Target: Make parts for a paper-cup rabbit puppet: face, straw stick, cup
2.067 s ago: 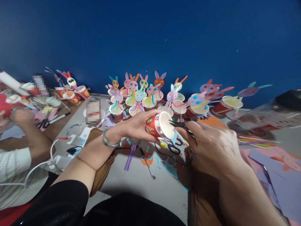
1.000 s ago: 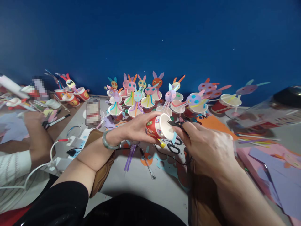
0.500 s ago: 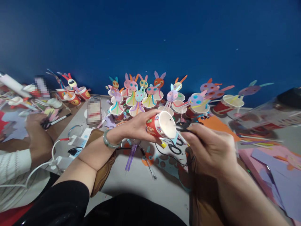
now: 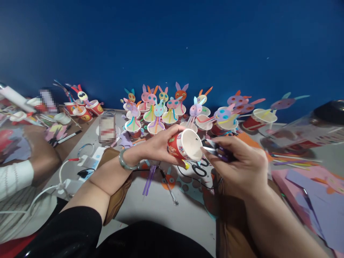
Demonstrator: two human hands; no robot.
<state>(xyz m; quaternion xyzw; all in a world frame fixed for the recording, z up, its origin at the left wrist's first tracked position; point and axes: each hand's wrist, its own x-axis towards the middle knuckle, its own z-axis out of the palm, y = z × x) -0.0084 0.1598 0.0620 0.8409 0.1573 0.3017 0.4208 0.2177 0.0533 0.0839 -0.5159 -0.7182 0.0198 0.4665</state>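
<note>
My left hand, a green bangle on its wrist, is closed around a red patterned paper cup. The cup is tilted, its white inside turned toward my right hand, and a small dark hole shows in its inner wall. In my right hand are scissors with dark handles. Their shiny blades point left at the cup's rim; whether they touch it I cannot tell. Below the cup lies a second pair of black-handled scissors, partly covered by a cable.
Rows of paper cups with rabbit-like paper heads stand along the blue wall. At right are a clear bottle and coloured paper. A power strip and another person's arm are on the left.
The scissors have turned in my right hand, so more of the blades and handles shows beside the cup. My left hand and the cup have barely shifted.
</note>
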